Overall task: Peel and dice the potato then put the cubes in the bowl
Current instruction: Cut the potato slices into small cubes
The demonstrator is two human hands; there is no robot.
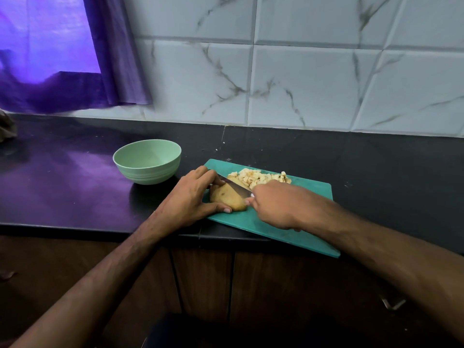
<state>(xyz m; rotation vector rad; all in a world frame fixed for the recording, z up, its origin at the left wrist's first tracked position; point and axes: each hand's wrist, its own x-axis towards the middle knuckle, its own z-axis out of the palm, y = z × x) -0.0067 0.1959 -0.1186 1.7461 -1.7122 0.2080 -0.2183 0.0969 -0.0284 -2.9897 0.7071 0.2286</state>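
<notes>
A yellowish potato piece (227,198) lies on the teal cutting board (311,197) near its left end. My left hand (193,199) grips it from the left, fingers over its top and thumb along its near side. My right hand (276,207) holds a knife (236,186) whose blade rests across the potato's far side, tip pointing left. A heap of pale potato cubes (258,178) sits on the board's far side behind the blade. The light green bowl (148,160) stands left of the board, with nothing visible inside.
The board lies on a dark countertop (75,184), its near right corner overhanging the front edge. A marble-tiled wall runs behind. A purple curtain (75,59) hangs at the far left. Small scraps dot the counter behind the board. Cabinet doors are below.
</notes>
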